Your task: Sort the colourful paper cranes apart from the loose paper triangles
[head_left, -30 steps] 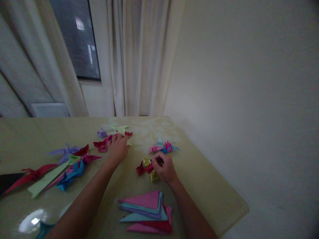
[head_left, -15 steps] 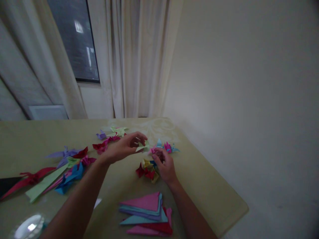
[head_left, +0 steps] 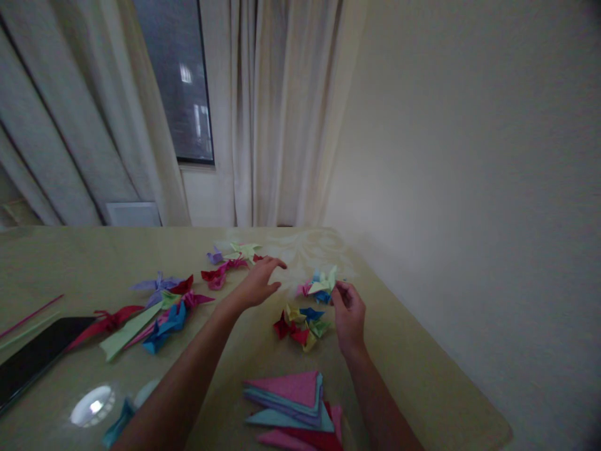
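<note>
My right hand (head_left: 348,313) pinches a pale green origami figure (head_left: 323,285) with pointed tips between thumb and fingers. The figure is over a small group of pink and blue origami pieces (head_left: 305,289), partly covering them. My left hand (head_left: 258,285) hangs to the left with its fingers apart and nothing in it. Below and between the hands lies a ring-like cluster of red, yellow, blue and green origami figures (head_left: 299,335). Behind the left hand are dark red and pink folded pieces (head_left: 218,275) and a light green one (head_left: 241,250).
A stack of folded paper triangles (head_left: 286,388) lies at the front. To the left are long-tailed folded papers (head_left: 126,332), a black phone (head_left: 42,357), thin paper strips (head_left: 32,316) and a roll of clear tape (head_left: 94,404). A wall (head_left: 446,219) borders the table's right side.
The pale green figure has passed from my left hand to my right and moved right, over the pink and blue pieces. My left hand has opened. The view has swung left.
</note>
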The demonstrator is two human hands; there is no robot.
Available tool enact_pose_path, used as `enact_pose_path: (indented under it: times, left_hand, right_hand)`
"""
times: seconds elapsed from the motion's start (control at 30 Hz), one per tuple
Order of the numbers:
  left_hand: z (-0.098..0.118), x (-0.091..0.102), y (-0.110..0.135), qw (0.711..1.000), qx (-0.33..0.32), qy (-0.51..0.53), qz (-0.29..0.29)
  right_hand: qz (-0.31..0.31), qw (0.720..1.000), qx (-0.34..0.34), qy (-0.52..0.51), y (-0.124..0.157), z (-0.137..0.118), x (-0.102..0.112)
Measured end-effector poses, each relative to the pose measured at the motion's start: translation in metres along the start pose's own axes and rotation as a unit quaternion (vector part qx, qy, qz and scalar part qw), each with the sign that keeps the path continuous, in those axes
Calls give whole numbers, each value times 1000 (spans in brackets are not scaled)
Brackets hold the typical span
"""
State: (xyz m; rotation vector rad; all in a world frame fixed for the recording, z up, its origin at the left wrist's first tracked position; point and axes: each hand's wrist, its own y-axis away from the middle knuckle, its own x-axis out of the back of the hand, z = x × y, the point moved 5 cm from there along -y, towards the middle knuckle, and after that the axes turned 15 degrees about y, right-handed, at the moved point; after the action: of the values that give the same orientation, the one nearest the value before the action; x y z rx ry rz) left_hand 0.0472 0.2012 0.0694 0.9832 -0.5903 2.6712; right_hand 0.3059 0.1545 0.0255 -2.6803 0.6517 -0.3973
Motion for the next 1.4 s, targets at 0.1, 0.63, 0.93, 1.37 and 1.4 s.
enact_pose_path:
  times: [0.1,0.63,0.93,1.37,1.4]
  left_hand:
    - [-56,29,17,966,172,-163,102]
    - [-56,5,7,986,97,-7,-135]
    - [41,-1,9,971,-42,175,-156]
    - [39,10,0,964,-68,257,-34]
    - [37,14,0,966,-58,249,-32]
  right_hand:
    - [132,990,-31,46,-18,20,29]
    - [224,936,-113,245,-39,82,75]
    - [-26,996,46,69,-1,-7,5]
    - [-116,992,44,-5,17,-30,-19]
    - [-117,992,39,-10,15,-30,-16]
